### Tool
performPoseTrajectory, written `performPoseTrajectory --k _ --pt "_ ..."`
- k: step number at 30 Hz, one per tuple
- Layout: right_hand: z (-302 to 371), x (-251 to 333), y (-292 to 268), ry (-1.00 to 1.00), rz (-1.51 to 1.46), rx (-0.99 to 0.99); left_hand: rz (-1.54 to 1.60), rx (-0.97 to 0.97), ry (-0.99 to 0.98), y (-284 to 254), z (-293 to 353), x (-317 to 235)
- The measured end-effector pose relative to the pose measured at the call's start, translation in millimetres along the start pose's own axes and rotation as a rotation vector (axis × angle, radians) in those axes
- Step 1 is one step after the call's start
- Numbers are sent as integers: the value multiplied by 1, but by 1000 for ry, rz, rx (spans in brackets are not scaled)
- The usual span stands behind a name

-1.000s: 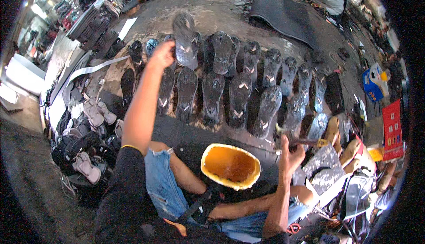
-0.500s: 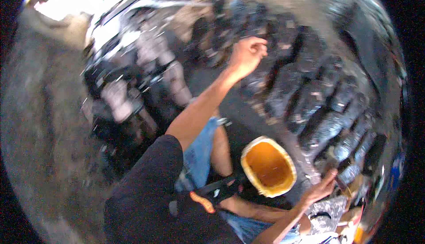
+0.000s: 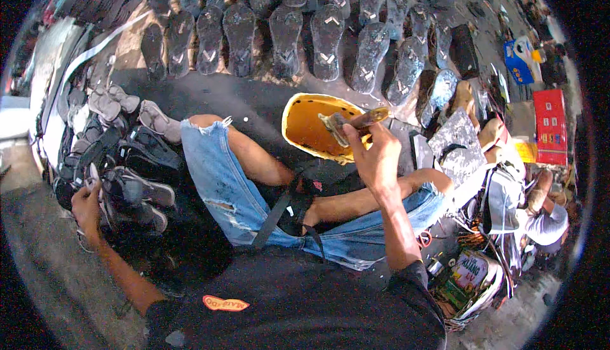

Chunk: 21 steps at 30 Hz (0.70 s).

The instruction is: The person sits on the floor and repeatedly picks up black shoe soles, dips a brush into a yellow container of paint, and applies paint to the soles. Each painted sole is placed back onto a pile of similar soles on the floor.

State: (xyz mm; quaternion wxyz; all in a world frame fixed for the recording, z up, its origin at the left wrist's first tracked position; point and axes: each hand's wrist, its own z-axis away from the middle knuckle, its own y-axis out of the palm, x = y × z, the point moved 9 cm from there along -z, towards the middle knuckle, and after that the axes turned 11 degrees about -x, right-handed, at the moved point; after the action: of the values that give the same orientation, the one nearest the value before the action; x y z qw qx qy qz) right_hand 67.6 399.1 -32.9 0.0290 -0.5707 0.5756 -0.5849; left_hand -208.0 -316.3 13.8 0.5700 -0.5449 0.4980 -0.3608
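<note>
My right hand (image 3: 379, 159) grips a flat paintbrush (image 3: 363, 119) by its handle. The brush is tilted, with its bristles over a yellow tub (image 3: 293, 140) that has a ragged cream rim and amber-stained insides. At the far left, my left hand (image 3: 87, 210) is closed on the thin, light edge of a sandal (image 3: 93, 176) at the side of a pile; the rest of what it holds is hard to make out. Grey and black sandals (image 3: 149, 186) lie heaped beside that hand. Beyond the tub, dark shoe soles (image 3: 286, 39) with white marks are laid out in rows.
My bent legs in torn jeans (image 3: 219, 178) frame the near side of the tub. To the right are a speckled grey sheet (image 3: 456, 140), a red box (image 3: 550, 127), a blue-and-white box (image 3: 520, 61) and a cluttered basket (image 3: 473, 283). Another person (image 3: 548, 220) sits at far right.
The view has swung round and sharpened. My left hand has gone from above the soles to the sandal pile. My right hand has come from beside the soles to the tub, brush in hand.
</note>
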Motion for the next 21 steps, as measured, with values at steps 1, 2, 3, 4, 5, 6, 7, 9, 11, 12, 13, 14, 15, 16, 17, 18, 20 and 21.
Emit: performPoseTrajectory --k 1,2,3,4,5,6,7,9,11,12,13,14,15,16,17,18,20,21 --pt "-1 -10 3 -3 31 -29 124 -11 56 -12 20 -38" --pt "6 -12 5 -91 -5 -78 225 -14 112 -32 43 -79" --pt "11 -11 8 -187 25 -90 243 -84 186 -54 70 -118" --pt "17 -7 6 -292 66 -101 271 -152 254 -60 98 -147" --pt "14 -15 -7 -103 -17 -123 392 -163 246 -60 125 -167" --pt "10 -19 -22 94 -100 -141 510 -173 244 -58 145 -187" --pt "12 -38 -37 331 -325 -219 529 -109 300 -38 167 -205" --pt "3 -70 -59 334 -351 -287 574 -23 500 12 221 -249" --pt "12 -91 -64 410 -277 -231 553 -32 704 63 268 -276" --pt "22 -97 -65 341 -93 -177 511 -65 760 80 283 -278" --pt "32 -90 -63 349 -114 -118 416 -72 787 79 290 -280" --pt "44 -77 -60 356 -135 -57 320 -78 811 76 295 -282" --pt "56 -61 -53 363 -222 49 223 -89 837 73 297 -284" --pt "63 -54 -45 498 -308 184 319 -22 775 77 293 -279" --pt "65 -71 -41 602 -534 95 414 44 709 85 288 -272" --pt "62 -91 -38 701 -769 -15 512 102 660 89 276 -274" --pt "31 -83 -55 856 -997 -279 1320 740 -148 119 278 -290" --pt "6 -63 -59 730 -1006 -295 1519 903 -425 132 294 -304"
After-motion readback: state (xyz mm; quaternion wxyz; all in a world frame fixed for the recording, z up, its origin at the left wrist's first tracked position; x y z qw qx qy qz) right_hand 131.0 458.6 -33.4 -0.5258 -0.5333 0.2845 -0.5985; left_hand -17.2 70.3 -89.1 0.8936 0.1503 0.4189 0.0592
